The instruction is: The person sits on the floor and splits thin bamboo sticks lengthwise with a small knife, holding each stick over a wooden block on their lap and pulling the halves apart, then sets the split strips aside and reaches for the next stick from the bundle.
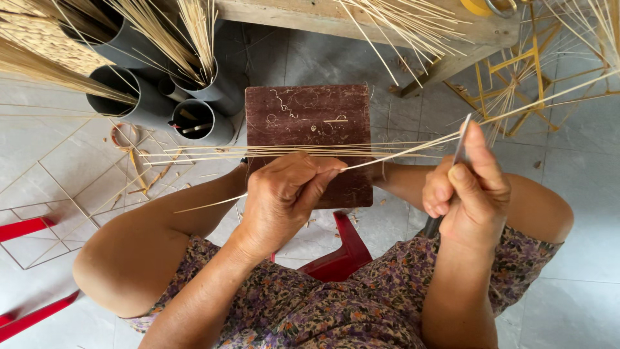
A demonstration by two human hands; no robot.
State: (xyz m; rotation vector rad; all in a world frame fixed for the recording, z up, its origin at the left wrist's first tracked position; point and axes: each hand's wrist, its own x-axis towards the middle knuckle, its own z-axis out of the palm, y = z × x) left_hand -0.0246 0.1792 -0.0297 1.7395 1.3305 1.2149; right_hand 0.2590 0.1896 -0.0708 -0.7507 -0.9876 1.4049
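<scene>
A person seated over a grey tiled floor [568,297] works a thin, pale bamboo strip [400,154], smooth and flat, which runs from lower left to upper right across the scene. The left hand [284,197] is closed around the strip, thumb pressed against the curled fingers, pinching it just above a dark reddish-brown wooden board [307,116]. The board is rectangular, worn and scratched with light marks, and a loose bundle of similar straw-coloured strips [271,152] lies across it, fanned slightly at the left ends. The right hand [468,194] is raised and fisted around a slim knife [461,145] with a dark handle, thumb stretched up along the grey metal blade, whose edge meets the strip near its upper reach. Both forearms are bent inward over a lap covered in purple floral cloth [336,310]. At upper left, grey plastic pipes [194,119] stand upright as holders, stuffed with bunches of thin sticks. A rough wooden bench [323,16] crosses the top, with more slivers spilling over it. A frame of yellow slats [516,71] rests at upper right, and a light lattice of thin rods [64,194] lies on the tiles at left beside red plastic legs [26,227].
</scene>
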